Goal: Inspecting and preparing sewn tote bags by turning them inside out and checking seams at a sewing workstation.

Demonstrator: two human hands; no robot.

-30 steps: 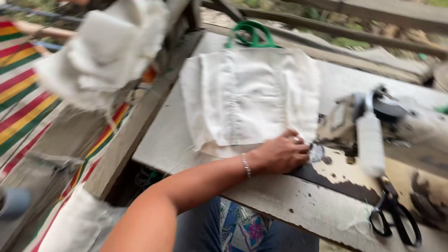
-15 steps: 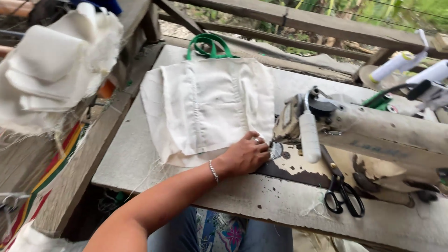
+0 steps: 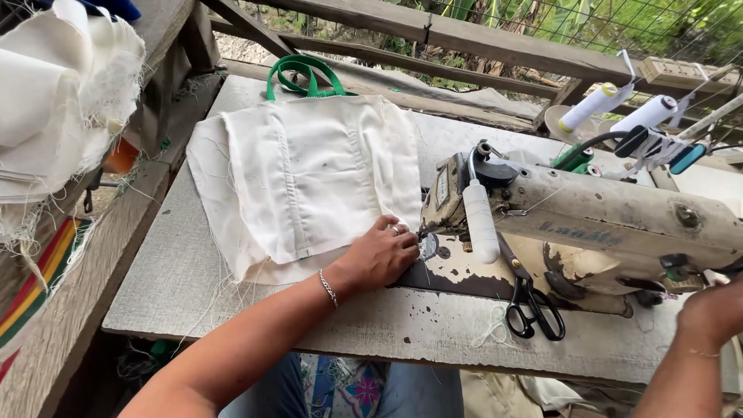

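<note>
Sewing machine on worn wooden table

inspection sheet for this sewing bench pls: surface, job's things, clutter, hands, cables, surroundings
Surface: worn grey table, paint flaking by the machine.
Job's things: cream cloth bag with green handles lying flat, its edge at the sewing machine needle.
Clutter: black scissors, loose threads.
Hands: left hand pressing the bag's edge; right hand at the machine's right end, grip hidden.
Cables: black cable behind the machine.
Surroundings: folded cloth stack, thread spools, wooden rail, greenery.
</note>
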